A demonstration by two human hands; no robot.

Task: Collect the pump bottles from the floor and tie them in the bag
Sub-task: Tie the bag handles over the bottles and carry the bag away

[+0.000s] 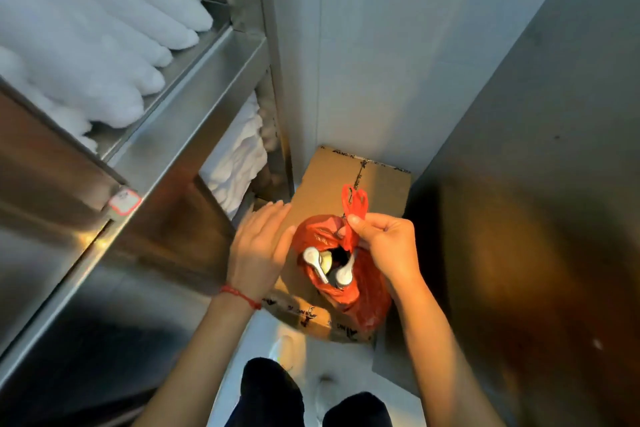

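Observation:
A red plastic bag [360,291] rests on a cardboard box, its mouth open toward me. Inside it two white pump heads [315,262] of pump bottles show, their bodies hidden by the plastic. My right hand [384,243] pinches one red bag handle, which sticks up above my fingers. My left hand [259,246] lies flat against the bag's left side with the fingers spread, gripping nothing that I can see.
The cardboard box [381,180] stands on the floor in a narrow corner between a steel shelf unit [180,107] with folded white towels [239,163] on the left and a metal wall [519,184] on the right. My legs and shoes are below.

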